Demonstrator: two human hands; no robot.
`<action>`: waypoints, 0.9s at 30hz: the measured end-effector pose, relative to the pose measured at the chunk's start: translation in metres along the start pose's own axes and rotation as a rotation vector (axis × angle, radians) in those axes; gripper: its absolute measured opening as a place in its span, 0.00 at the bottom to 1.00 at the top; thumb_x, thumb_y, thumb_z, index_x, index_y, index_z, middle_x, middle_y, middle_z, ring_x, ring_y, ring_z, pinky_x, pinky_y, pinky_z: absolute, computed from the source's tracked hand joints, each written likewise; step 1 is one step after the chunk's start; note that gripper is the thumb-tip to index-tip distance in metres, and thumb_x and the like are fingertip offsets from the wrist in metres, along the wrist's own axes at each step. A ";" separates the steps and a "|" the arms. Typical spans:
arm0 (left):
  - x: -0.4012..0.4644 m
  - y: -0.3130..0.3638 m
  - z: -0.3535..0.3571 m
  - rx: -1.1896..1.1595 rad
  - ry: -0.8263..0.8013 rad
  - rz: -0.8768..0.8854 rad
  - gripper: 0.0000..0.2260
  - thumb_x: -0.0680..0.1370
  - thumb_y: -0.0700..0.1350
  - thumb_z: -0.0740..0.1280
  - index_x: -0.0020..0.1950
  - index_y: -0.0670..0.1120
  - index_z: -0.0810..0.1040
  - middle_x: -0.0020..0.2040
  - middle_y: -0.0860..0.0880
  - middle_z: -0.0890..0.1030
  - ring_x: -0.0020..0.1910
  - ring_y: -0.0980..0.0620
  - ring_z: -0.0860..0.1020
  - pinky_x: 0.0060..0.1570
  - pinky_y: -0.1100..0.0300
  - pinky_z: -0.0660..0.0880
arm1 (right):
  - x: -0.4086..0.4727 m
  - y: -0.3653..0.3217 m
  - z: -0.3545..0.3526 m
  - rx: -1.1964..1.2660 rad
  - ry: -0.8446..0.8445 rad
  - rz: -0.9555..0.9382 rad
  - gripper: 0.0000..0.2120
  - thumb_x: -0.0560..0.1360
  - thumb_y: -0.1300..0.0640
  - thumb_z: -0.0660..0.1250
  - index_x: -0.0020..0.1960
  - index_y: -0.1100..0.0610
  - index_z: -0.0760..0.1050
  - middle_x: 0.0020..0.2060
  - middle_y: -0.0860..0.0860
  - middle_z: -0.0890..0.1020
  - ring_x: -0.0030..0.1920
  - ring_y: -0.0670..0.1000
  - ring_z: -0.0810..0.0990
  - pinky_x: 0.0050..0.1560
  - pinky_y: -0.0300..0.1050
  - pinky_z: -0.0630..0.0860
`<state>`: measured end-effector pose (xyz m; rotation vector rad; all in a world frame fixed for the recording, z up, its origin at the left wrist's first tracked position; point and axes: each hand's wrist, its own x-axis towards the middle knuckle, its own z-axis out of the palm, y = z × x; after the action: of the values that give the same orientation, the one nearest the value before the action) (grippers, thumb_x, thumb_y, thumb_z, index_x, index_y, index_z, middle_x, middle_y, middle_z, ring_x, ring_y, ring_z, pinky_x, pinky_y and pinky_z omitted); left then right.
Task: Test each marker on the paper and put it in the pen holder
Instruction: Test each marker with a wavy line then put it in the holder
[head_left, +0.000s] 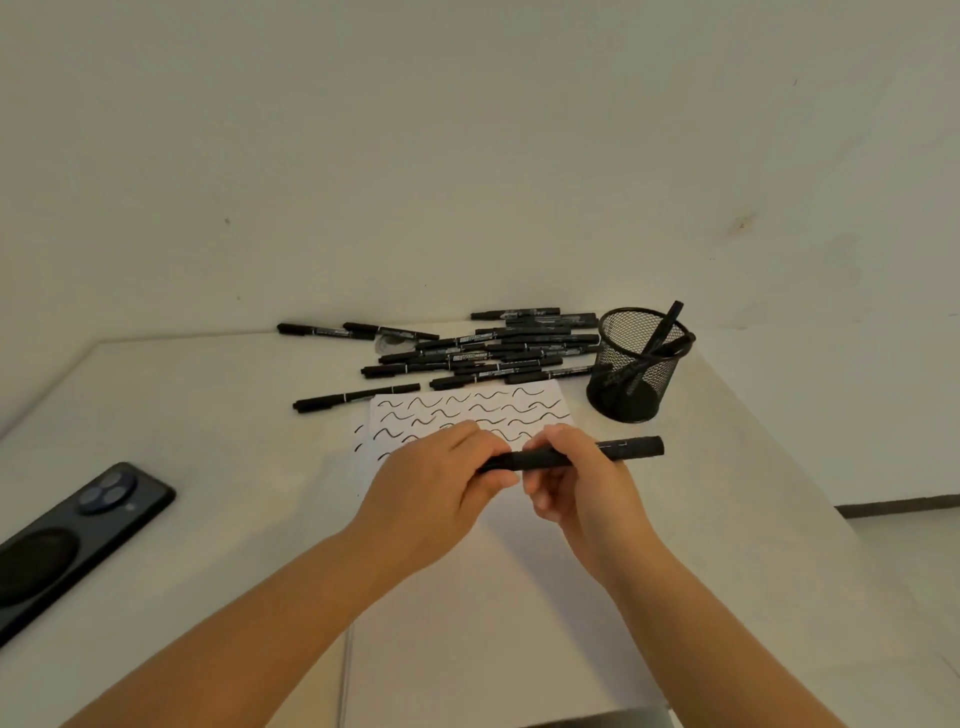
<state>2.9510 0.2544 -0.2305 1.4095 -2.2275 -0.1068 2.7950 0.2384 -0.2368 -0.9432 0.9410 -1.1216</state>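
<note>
fingers of both the left hand (441, 475) and right hand (576, 475) curl around one marker (631, 448) above the paper (467, 597). wavy test lines fill its top; a few markers stand in the pen holder (636, 364), but the pile (488, 351) behind looks mostly untested.

Plain desk (208, 441) against bare wall (467, 156), likely office.

Your left hand (441, 480) and right hand (574, 475) both grip one black marker (613, 451) level above the scribbled paper (467, 410); loose markers (493, 351) lie beyond, pen holder (636, 364) just right.
</note>
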 end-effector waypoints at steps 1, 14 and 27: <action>-0.004 0.002 -0.002 0.077 0.032 0.046 0.14 0.77 0.54 0.58 0.49 0.48 0.79 0.38 0.55 0.77 0.33 0.55 0.73 0.31 0.64 0.69 | -0.003 0.001 0.001 0.040 -0.001 0.019 0.19 0.75 0.60 0.58 0.28 0.57 0.77 0.22 0.56 0.75 0.21 0.50 0.68 0.22 0.38 0.63; -0.017 0.018 0.008 -0.122 -0.108 0.006 0.13 0.79 0.55 0.51 0.35 0.54 0.61 0.29 0.55 0.66 0.30 0.52 0.66 0.30 0.57 0.59 | -0.004 -0.002 -0.010 -0.083 0.008 -0.030 0.16 0.67 0.60 0.59 0.22 0.58 0.75 0.16 0.57 0.71 0.17 0.51 0.63 0.19 0.37 0.60; 0.000 -0.032 0.019 -0.458 -0.102 -0.308 0.14 0.80 0.48 0.56 0.40 0.49 0.77 0.32 0.61 0.80 0.35 0.65 0.78 0.35 0.73 0.69 | 0.046 0.001 -0.053 -0.422 0.217 -0.220 0.06 0.72 0.62 0.68 0.41 0.52 0.77 0.31 0.49 0.79 0.29 0.40 0.75 0.28 0.33 0.71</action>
<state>2.9690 0.2359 -0.2572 1.4890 -1.8781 -0.7566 2.7535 0.1867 -0.2604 -1.3089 1.3083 -1.2530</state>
